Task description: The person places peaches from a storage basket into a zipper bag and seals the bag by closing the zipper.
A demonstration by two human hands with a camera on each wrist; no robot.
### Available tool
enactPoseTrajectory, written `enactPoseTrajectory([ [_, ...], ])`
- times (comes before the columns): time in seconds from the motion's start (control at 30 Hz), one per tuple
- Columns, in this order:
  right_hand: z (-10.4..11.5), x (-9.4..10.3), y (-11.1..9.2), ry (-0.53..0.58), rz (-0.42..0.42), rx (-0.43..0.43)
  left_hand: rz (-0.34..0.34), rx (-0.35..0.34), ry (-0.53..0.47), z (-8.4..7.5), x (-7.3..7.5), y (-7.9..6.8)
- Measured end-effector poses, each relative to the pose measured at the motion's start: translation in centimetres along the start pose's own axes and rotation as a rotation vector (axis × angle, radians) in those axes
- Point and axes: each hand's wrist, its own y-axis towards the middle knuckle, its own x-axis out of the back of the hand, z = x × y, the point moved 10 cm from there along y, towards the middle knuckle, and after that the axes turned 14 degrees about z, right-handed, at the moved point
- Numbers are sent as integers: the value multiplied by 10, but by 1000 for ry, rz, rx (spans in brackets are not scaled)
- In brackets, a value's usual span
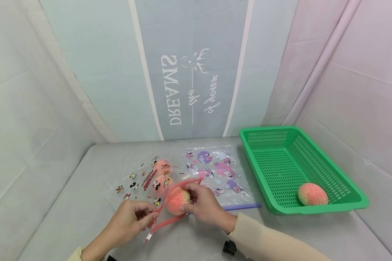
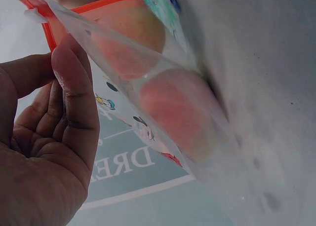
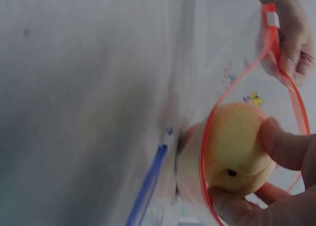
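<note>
My left hand pinches the red zip edge of a clear zip bag printed with cartoon characters. The bag's mouth is spread apart, and a white slider sits at one end of the edge. In the mouth is a pink and yellow peach, which my right hand holds between thumb and fingers. The right wrist view shows this peach partly inside the red rim, a dark spot on its end. Deeper in the bag lie two more peaches, a nearer one and a farther one.
A second clear zip bag with purple and pink prints lies flat to the right, its purple zip edge towards me. At the right stands a green basket with one peach in its near corner. Fabric walls surround the grey table.
</note>
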Motion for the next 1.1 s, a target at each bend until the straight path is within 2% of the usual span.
enactPoseTrajectory([
  [0.23,4,-15,4,-167,-44,7,3,-23,2,0,-1,0],
  [0.47,-1,-23,14,-165,-28,-65,10,-16,8,0,-2,1],
  [0.7,-5,-27,30,-116,-17,-58,4,-26,25,0,-3,0],
  [0.97,-1,-29,48,-228,-87,-1,8,-41,29,-1,-2,0],
  [1.1,-6,-29,51,-232,-96,-49,15,-53,25,-2,-3,1],
])
